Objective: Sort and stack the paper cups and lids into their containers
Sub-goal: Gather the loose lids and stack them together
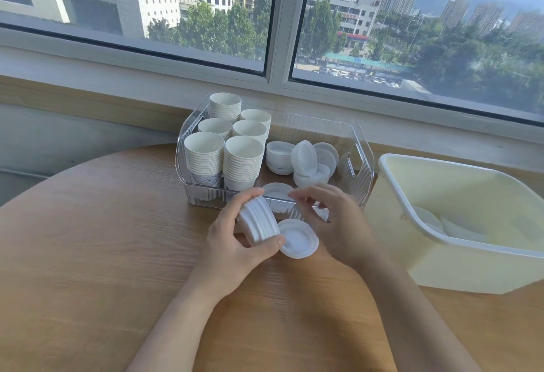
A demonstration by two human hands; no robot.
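Note:
My left hand (235, 242) grips a short stack of white ribbed lids (260, 221), held on its side just above the wooden table (88, 254). A single white lid (298, 237) lies flat between my hands, beside my left thumb. My right hand (335, 218) hovers at the front wall of the clear bin (360, 171), fingers loosely curled, fingertips at the rim of another lid (276, 193). Inside the bin, several stacks of white paper cups (243, 160) fill the left side and lid stacks (306, 162) sit on the right.
A pale yellow tub (391, 165) stands at the right of the table with a few lids (429, 220) in its bottom. A window sill and window run behind the bin. The table's round edge curves off at the left.

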